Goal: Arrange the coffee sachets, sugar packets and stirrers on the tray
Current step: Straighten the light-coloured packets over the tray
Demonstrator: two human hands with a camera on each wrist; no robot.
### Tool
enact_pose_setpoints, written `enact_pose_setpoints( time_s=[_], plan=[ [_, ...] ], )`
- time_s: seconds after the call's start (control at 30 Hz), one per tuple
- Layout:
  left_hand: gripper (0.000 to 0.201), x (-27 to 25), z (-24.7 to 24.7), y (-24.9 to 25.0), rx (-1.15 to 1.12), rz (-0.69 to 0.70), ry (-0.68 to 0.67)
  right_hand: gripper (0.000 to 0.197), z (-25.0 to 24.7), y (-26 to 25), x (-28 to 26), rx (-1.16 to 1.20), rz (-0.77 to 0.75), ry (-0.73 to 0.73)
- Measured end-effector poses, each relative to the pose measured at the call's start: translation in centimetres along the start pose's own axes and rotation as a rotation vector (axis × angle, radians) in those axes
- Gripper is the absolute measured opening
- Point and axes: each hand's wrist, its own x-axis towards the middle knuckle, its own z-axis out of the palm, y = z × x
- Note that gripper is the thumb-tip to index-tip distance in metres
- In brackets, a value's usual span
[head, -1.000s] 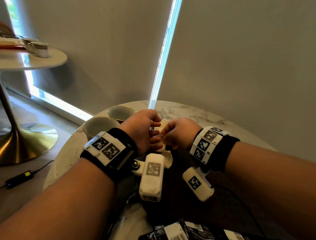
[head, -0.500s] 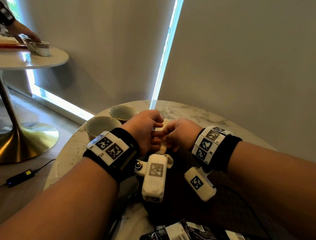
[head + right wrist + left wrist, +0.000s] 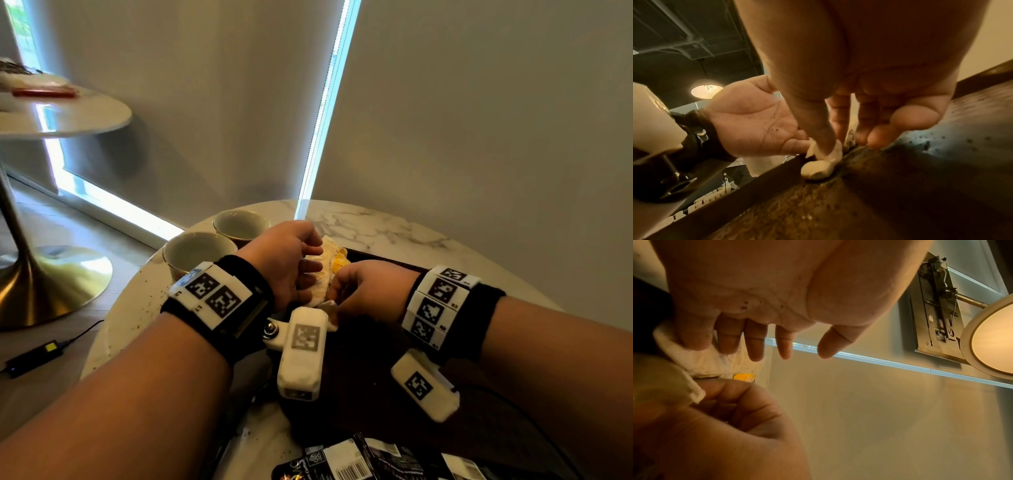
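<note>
A bundle of white and yellow sugar packets [image 3: 325, 270] stands on edge at the left wall of the dark brown tray [image 3: 376, 346]. My right hand [image 3: 359, 287] pinches the packets [image 3: 824, 154] between thumb and fingers, low over the tray floor [image 3: 900, 194]. My left hand [image 3: 291, 263] lies against the packets' left side; its outer fingers [image 3: 694, 339] touch the white paper [image 3: 701, 360] while the thumb hangs free. Black coffee sachets [image 3: 359, 462] lie at the near edge. No stirrers are visible.
Two empty white cups [image 3: 195, 253] [image 3: 239, 224] stand at the left of the round marble table [image 3: 376, 226], close to my left wrist. A second round table [image 3: 68, 116] stands off to the far left. A black adapter [image 3: 34, 356] lies on the floor.
Both hands stay on the packets; more of the bundle now shows between them. At the far table, another person's hand and the cups have gone from view.
</note>
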Motion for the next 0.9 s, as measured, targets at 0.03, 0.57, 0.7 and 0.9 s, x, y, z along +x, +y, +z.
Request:
enact_pose_setpoints(
  time_s=[0.03, 0.57, 0.7, 0.9],
  plan=[
    [0.027, 0.0, 0.0, 0.0, 0.004, 0.0, -0.001, 0.013, 0.1, 0.1, 0.1, 0.003, -0.005, 0.015],
    [0.026, -0.6, 0.4, -0.1, 0.013, 0.052, 0.037, 0.008, -1.4, 0.9, -0.2, 0.61, 0.039, 0.109],
    [0.014, -0.5, 0.4, -0.3, -0.002, 0.108, -0.041, 0.012, -1.3, 0.8, 0.0, 0.703, 0.004, 0.135],
    [0.03, -0.4, 0.2, -0.7, 0.061, 0.22, -0.046, 0.011, -1.3, 0.8, 0.2, 0.827, -0.084, 0.144]
  ],
)
